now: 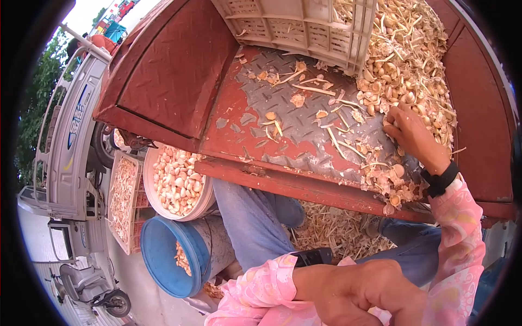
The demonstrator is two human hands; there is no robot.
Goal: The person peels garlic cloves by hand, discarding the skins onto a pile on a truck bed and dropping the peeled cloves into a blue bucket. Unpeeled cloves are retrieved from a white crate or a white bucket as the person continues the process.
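My right hand (413, 136), with a black band at the wrist, is at the lower edge of a heap of garlic cloves (405, 65) mixed with dry skins and stems. Its fingers are curled in against the heap; whatever they hold is hidden. Close to the camera, my left hand (361, 293) is bent over above my lap, its fingertips hidden or cut off by the frame edge. Loose skins and cloves (386, 176) lie at the front edge of the red metal bed (261, 117), below my right hand.
A white slatted plastic crate (293, 27) stands at the back of the bed. To the left are a white bucket of garlic cloves (176, 182), a blue bucket (157, 261) with some cloves and a crate of skins (124, 198). A parked truck (70, 146) and scooter (89, 285) stand beyond.
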